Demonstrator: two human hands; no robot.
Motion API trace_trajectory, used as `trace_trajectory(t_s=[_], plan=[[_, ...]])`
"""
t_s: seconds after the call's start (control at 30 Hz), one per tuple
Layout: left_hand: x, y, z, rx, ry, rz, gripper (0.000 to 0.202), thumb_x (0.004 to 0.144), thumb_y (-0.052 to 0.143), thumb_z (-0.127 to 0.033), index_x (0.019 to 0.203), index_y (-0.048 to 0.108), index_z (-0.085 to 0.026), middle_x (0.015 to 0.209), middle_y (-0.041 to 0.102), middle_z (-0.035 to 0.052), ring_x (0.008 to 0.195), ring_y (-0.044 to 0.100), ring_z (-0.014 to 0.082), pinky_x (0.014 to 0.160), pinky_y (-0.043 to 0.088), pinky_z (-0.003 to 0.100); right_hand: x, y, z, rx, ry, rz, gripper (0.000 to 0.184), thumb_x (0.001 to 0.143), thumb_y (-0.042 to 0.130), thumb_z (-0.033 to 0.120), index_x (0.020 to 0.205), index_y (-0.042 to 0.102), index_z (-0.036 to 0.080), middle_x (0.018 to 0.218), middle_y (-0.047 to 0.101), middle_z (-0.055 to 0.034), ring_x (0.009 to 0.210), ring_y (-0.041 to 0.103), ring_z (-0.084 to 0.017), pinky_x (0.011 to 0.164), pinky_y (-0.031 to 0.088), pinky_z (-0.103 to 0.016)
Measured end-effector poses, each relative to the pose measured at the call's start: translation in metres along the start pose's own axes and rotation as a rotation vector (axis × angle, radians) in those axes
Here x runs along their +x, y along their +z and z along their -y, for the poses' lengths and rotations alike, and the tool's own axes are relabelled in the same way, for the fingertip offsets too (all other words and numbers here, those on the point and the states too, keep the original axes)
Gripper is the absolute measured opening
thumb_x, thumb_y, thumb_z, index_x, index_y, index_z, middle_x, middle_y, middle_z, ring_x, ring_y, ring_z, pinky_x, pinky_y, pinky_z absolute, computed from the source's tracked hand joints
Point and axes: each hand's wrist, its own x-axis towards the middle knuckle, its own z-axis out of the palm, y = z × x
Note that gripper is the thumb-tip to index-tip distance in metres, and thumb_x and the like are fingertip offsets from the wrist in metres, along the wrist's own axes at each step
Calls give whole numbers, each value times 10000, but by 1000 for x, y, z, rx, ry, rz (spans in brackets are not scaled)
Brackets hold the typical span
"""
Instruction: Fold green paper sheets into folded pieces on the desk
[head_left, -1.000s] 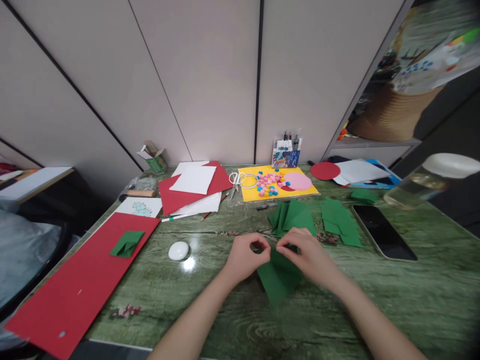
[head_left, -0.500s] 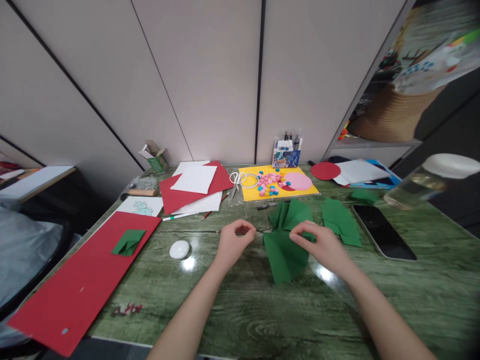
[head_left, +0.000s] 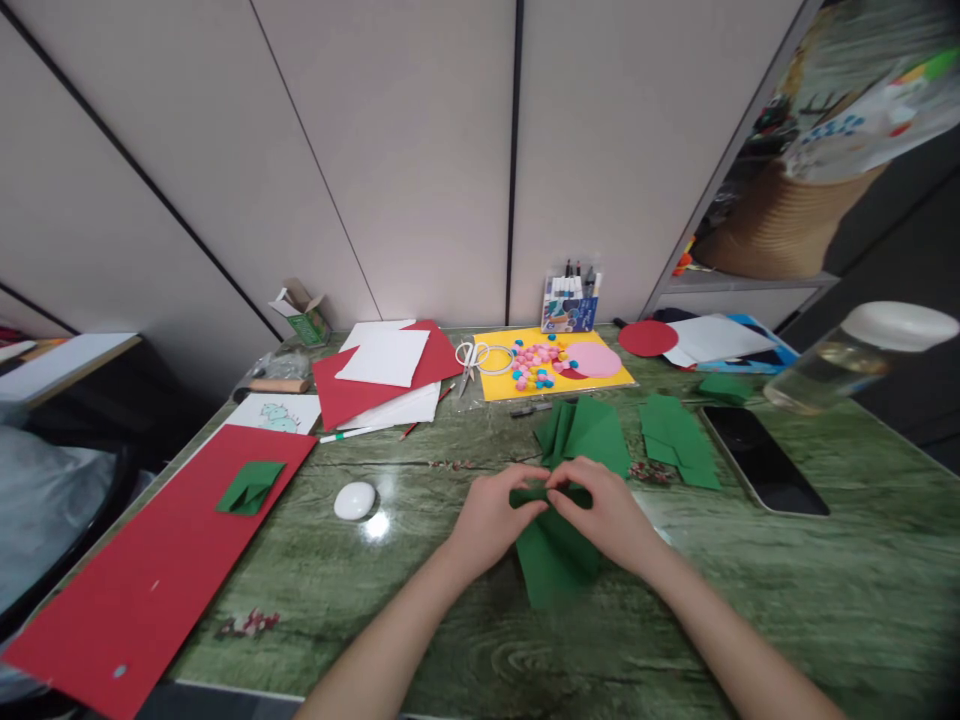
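My left hand (head_left: 499, 510) and my right hand (head_left: 604, 505) meet over a pleated piece of green paper (head_left: 559, 560). Both hands have thumb and fingertips pinched together near its gathered middle. Above the hands the paper fans out in folds, and below them it spreads toward me. Whether a thin thread is also between my fingertips I cannot make out. Several flat green paper pieces (head_left: 679, 440) lie to the right of my right hand. A white rounded object (head_left: 355, 500) rests on the table to the left of my left hand.
A phone (head_left: 765, 460) and a lidded bottle (head_left: 832, 360) stand at the right. Scissors (head_left: 466, 372) and small pompoms (head_left: 536, 365) on a yellow sheet (head_left: 499, 388) lie at the back. A long red sheet (head_left: 157, 570) with folded green paper (head_left: 251, 487) covers the left edge.
My hands were apart, pinching on either side of the green paper's middle. They have come together at it, and the paper's near part has shifted slightly toward me.
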Motion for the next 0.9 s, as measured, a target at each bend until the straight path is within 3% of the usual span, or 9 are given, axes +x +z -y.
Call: trace_trajectory(t_s=[0.23, 0.67, 0.9], plan=[[-1, 3, 4, 8, -14, 43, 429, 679, 635, -102, 1072, 614, -274, 1031, 680, -16, 865, 636, 162, 831, 477, 272, 0, 3, 3, 2, -20, 8, 95, 749, 539, 166, 682, 587, 212, 707, 626, 2, 748, 554, -179, 718, 385, -313], [5, -3, 3, -68, -58, -91, 305, 658, 697, -165, 950, 691, -255, 962, 708, -19, 845, 635, 157, 804, 477, 260, 4, -28, -11, -14, 22, 43, 97, 731, 539, 183, 653, 588, 215, 692, 609, 10, 731, 559, -175, 705, 390, -297], [6, -5, 3, -64, -51, -81, 270, 661, 692, -157, 913, 702, -252, 935, 715, -21, 872, 637, 160, 818, 465, 260, 5, -37, -16, -84, 15, 100, 116, 711, 518, 151, 644, 584, 219, 686, 613, 13, 727, 559, -170, 682, 399, -283]])
